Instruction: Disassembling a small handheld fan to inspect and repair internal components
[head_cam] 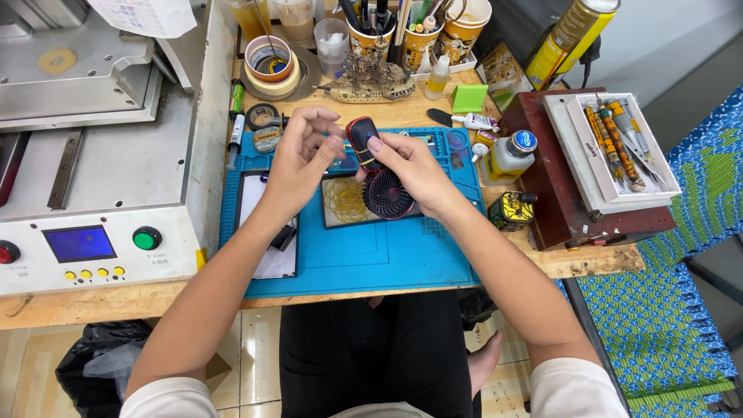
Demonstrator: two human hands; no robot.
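Right hand (pixel 414 166): closed around a small black handheld fan (pixel 379 170), held above the blue work mat (pixel 371 255).
Left hand (pixel 303 155): fingertips pinched at the fan's red-edged handle.
Packages: white bottle, blue label (pixel 511 151), right of mat; yellow spray can (pixel 569 35) at the far right.

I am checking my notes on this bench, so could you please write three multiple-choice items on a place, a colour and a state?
1. Where does the work mat lie?
A. on the wooden bench
B. on the floor
C. on the machine

2. What colour is the machine's round button?
A. yellow
B. green
C. white

3. How is the small dark device held?
A. lying untouched on the mat
B. in the left hand alone
C. between both hands above the mat

Answers: 1 A, wood shows around its edges. 2 B, it is plainly green. 3 C, the left hand and right hand both grip it.
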